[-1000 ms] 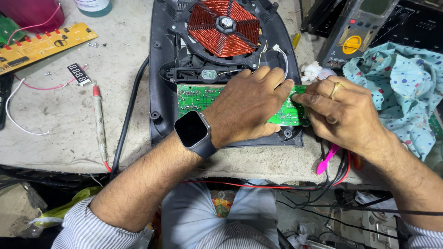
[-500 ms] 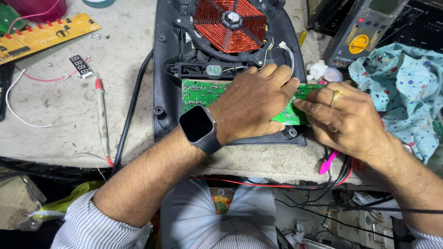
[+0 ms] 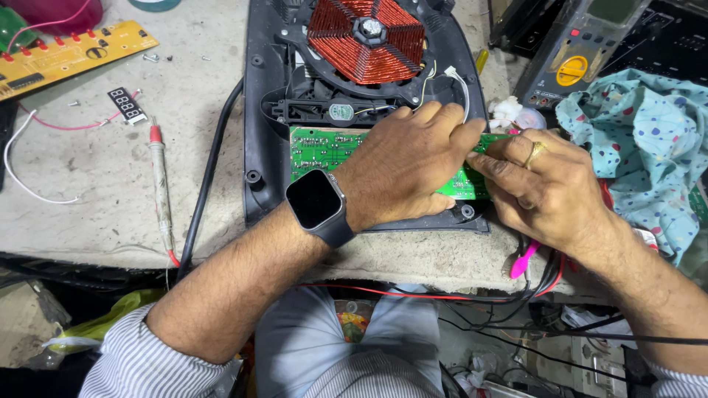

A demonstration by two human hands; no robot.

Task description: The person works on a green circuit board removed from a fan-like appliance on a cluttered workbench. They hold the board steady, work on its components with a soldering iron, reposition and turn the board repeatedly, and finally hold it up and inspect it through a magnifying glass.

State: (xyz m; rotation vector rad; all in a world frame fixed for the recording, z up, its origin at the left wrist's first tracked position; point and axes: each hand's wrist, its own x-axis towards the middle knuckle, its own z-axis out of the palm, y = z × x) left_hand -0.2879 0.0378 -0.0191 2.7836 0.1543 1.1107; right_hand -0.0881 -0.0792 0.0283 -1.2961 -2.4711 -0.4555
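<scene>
Left hand (image 3: 402,173) lies flat on the green circuit board (image 3: 324,147), pinning it in the black cooker base (image 3: 258,110) w/ fingers together; right hand (image 3: 546,188) pinches the board's right edge, prob. to steady it. Copper coil (image 3: 365,37) sits just above; multimeter (image 3: 571,63), spotted cloth (image 3: 641,140) & probe (image 3: 158,184) crowd the bench

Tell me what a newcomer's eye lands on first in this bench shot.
First the copper-red coil at top centre, set in an opened black appliance housing. Just below it, both hands meet on a green circuit board: the left hand, with a dark smartwatch on its wrist, lies flat on the board, and the right hand, wearing a ring, touches its right end. A yellow circuit board lies at far upper left.
</scene>
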